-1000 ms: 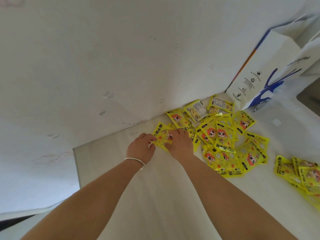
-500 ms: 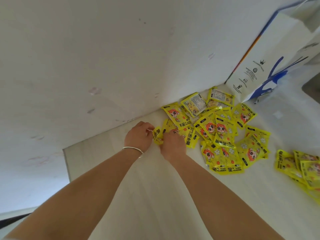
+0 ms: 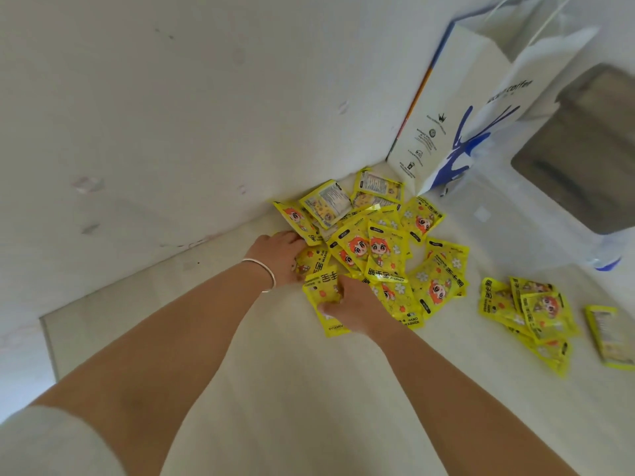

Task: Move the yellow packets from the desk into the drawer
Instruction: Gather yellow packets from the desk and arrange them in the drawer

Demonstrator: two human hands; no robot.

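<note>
While our right hand [image 3: 347,309] grips one hand-warmer packet [image 3: 323,292] and our left hand [image 3: 280,257] pinches another, most yellow packets [image 3: 385,249] remain heaped on the bench [image 3: 275,389]; no drawer shows.

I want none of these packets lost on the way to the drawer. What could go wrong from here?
1. The right hand grips several glossy packets at once; some could slide out in transit.
2. The main pile overlaps loosely by the wall, so scooping may scatter it.
3. A smaller pile lies apart to the right and could be overlooked.
</note>
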